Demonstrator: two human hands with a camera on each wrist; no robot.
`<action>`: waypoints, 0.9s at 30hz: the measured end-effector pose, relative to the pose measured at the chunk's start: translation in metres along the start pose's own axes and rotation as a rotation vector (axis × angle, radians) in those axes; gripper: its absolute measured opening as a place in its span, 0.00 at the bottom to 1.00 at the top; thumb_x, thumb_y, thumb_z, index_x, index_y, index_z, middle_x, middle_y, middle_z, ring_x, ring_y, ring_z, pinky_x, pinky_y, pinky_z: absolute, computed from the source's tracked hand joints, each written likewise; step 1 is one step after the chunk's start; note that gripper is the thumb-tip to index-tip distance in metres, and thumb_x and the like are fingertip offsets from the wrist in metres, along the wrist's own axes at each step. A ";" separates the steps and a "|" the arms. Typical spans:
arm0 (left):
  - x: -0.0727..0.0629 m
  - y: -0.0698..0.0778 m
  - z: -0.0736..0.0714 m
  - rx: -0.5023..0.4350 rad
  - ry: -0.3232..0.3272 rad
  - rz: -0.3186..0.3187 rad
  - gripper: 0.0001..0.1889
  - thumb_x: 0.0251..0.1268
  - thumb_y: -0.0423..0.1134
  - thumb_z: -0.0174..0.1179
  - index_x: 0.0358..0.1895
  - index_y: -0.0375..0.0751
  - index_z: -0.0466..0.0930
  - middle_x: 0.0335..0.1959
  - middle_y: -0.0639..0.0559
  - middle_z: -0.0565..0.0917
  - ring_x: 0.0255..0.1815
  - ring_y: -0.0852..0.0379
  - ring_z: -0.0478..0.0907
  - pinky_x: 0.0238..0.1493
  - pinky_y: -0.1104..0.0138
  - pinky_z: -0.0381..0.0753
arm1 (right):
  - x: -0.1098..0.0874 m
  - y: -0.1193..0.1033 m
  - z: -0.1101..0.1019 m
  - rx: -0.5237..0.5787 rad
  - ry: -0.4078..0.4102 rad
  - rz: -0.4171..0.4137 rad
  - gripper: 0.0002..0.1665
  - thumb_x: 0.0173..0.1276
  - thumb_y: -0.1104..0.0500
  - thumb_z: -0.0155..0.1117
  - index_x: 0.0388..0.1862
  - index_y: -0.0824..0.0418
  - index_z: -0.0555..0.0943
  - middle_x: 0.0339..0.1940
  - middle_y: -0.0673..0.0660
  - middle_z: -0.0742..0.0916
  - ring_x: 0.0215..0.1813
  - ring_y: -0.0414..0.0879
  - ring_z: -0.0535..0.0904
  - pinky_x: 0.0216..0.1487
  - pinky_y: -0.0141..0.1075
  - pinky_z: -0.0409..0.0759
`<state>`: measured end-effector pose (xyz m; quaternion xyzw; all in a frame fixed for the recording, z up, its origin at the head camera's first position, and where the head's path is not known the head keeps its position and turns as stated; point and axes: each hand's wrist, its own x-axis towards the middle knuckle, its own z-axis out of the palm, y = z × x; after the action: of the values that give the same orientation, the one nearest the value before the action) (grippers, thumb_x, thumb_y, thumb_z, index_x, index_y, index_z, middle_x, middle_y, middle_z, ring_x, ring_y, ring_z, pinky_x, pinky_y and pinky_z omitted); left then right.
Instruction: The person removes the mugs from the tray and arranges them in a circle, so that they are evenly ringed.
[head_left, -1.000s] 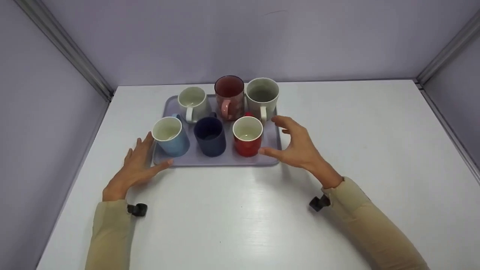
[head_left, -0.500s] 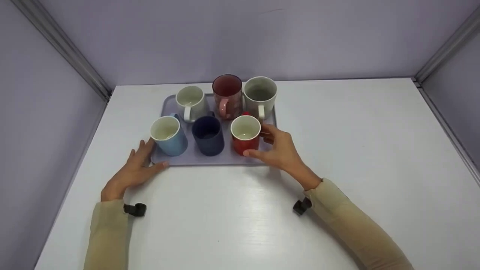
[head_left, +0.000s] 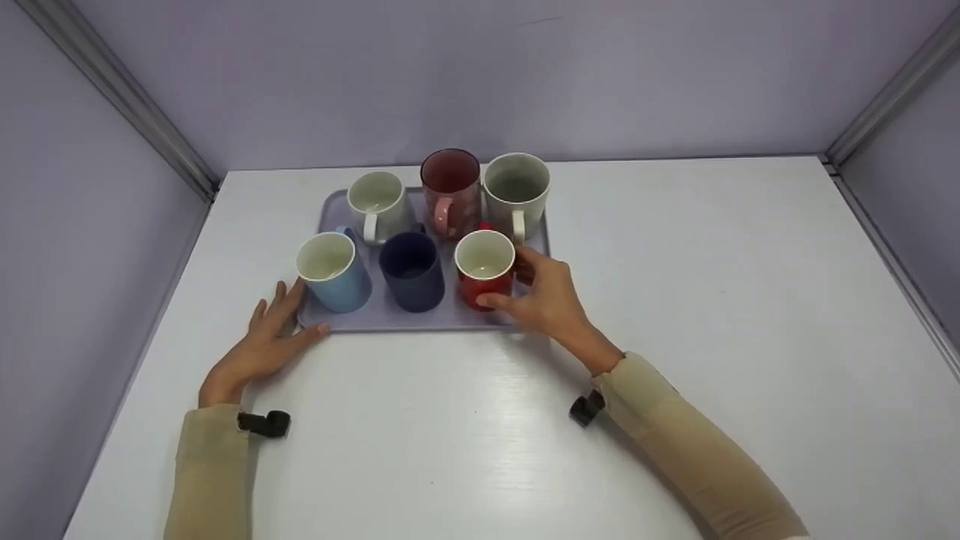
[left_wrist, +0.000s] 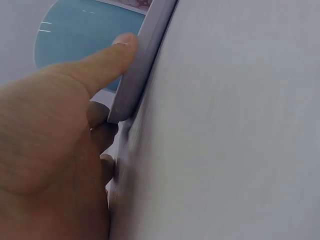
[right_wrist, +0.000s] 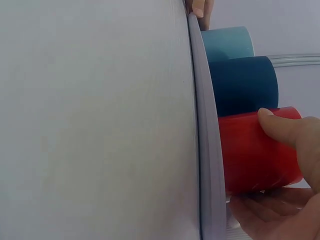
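Near the tray's front right, my right hand (head_left: 547,296) holds a red mug (head_left: 480,289) around its body. The thumb lies on the front of the mug and the fingers on its right side, as the right wrist view also shows. My left hand (head_left: 266,345) grips the front left corner of the lilac tray (head_left: 367,322), thumb on the front rim and fingers along the left edge. A light blue mug (head_left: 341,281) stands right beside that hand. Between the blue and red mugs is a navy mug (head_left: 414,281). All the mugs stand upright.
Along the tray's back row stand a white mug (head_left: 386,214), a reddish-pink mug (head_left: 454,195) and a taller off-white mug (head_left: 517,195). Their handles face forward. The tray lies on a white table (head_left: 420,427) close to a lilac back wall (head_left: 480,82).
My right hand has moved left and closed around the red mug. My left hand has drawn in slightly onto the tray corner. The mugs keep their places on the tray.
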<state>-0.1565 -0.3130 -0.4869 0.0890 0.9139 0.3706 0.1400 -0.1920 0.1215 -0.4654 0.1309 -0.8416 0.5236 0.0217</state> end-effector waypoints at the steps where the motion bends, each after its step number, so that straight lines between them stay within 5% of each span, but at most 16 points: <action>1: 0.000 0.000 0.000 -0.002 -0.001 0.001 0.51 0.81 0.56 0.59 0.89 0.41 0.36 0.89 0.34 0.36 0.90 0.37 0.23 0.85 0.43 0.16 | 0.001 0.000 0.001 0.005 -0.005 -0.001 0.47 0.52 0.55 0.92 0.70 0.63 0.80 0.61 0.59 0.90 0.62 0.51 0.88 0.65 0.43 0.87; 16: 0.002 -0.001 0.002 -0.001 -0.005 0.005 0.52 0.80 0.55 0.61 0.88 0.38 0.36 0.89 0.33 0.36 0.90 0.37 0.23 0.85 0.44 0.15 | 0.005 -0.004 0.009 0.023 0.038 -0.008 0.44 0.49 0.58 0.92 0.66 0.64 0.82 0.57 0.59 0.91 0.58 0.49 0.89 0.63 0.39 0.88; 27: -0.001 -0.004 0.001 -0.013 -0.009 0.005 0.51 0.79 0.55 0.62 0.89 0.40 0.37 0.89 0.32 0.36 0.89 0.36 0.23 0.85 0.43 0.16 | 0.006 -0.036 -0.030 0.056 0.041 -0.062 0.42 0.52 0.52 0.91 0.64 0.62 0.84 0.56 0.56 0.92 0.57 0.49 0.91 0.61 0.41 0.89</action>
<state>-0.1558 -0.3150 -0.4906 0.0918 0.9107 0.3763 0.1437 -0.1917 0.1317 -0.4195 0.1465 -0.8216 0.5485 0.0515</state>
